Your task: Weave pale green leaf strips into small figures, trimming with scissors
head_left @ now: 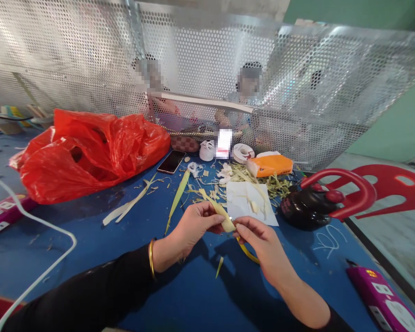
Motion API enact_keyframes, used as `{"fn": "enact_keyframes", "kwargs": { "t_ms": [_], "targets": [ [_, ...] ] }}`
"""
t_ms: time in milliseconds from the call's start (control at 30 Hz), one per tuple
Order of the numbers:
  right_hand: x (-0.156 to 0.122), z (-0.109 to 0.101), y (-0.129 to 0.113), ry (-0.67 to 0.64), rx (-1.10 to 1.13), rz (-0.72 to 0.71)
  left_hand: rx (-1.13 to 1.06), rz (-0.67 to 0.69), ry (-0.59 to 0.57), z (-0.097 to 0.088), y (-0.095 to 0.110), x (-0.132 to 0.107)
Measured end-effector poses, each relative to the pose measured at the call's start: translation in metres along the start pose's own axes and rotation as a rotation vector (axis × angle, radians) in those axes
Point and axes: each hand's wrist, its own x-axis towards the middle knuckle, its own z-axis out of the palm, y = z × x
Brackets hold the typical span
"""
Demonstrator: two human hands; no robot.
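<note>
My left hand (pixel 192 230) pinches a pale yellow leaf strip (pixel 218 211) above the blue table (pixel 90 240). Its thumb and fingers are closed on the strip's near end. My right hand (pixel 263 244) meets it from the right, fingers closed on a small tool with a yellow handle (pixel 247 252) that curves under the palm. The tool's tip touches the strip where the two hands meet. A small cut sliver (pixel 220 266) lies on the table below the hands.
A red plastic bag (pixel 90 147) fills the left. A phone (pixel 171 162), tape rolls (pixel 242 152), an orange packet (pixel 271 165), white paper (pixel 249 203) and leaf scraps lie ahead. A black and red object (pixel 311 207) is right. Two people sit behind the perforated metal screen (pixel 297 92).
</note>
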Motion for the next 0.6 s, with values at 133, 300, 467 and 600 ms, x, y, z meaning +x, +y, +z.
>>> {"fn": "enact_keyframes", "kwargs": {
  "t_ms": [133,300,467,600],
  "targets": [
    [-0.0006,0.0011,-0.0013,-0.070,-0.006,-0.001,0.077,-0.001,-0.046,0.0011,-0.0010,-0.0005],
    [-0.0021,0.0010,-0.0056,-0.075,-0.008,-0.033,0.156,0.032,-0.037,-0.0001,-0.0009,0.0001],
    [-0.0030,0.0053,-0.0018,-0.108,-0.041,0.011,0.139,0.039,-0.077,0.0009,-0.0010,-0.0018],
    [-0.0031,0.0074,0.0035,-0.044,-0.023,-0.011,0.040,-0.026,-0.124,0.0027,-0.0029,-0.0043]
  ]
}}
